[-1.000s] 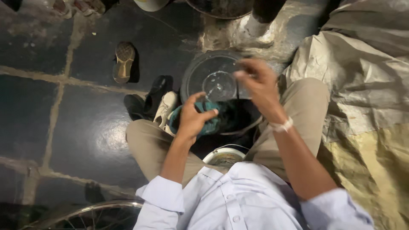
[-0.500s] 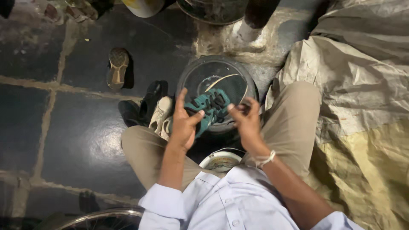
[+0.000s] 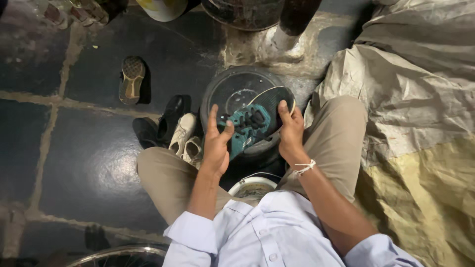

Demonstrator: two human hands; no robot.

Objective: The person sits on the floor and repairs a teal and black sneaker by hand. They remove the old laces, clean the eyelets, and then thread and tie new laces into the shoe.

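Forearms are extended forward and downward from rolled pale-blue sleeves, between bent knees in beige trousers, and are brought together over a round dark basin (image 3: 225,89) set on the floor. The left hand (image 3: 216,143) is held edge-on with the fingers straight and pointing away from the body; its thumb is spread toward the middle and pressed against the near end of a teal and black shoe (image 3: 250,126). The grip on that side is loose and fairly wide, with the palm laid along the shoe's side rather than wrapped around it. The right hand (image 3: 291,129) is curled more closely: the thumb is raised against the shoe's dark patterned sole, and the fingers are folded behind its outer edge, so the shoe is clasped there. A white thread is tied around the right wrist. The shoe is held tilted on its side between the two hands, directly above the basin's near rim, with the sole turned toward the right.

A pair of cream shoes (image 3: 187,138) is seen just beside the left knee, touching a black shoe (image 3: 170,118). A single overturned shoe (image 3: 131,79) lies well apart on the dark stone floor. A crumpled grey and yellow tarpaulin (image 3: 420,109) is spread along the right side.
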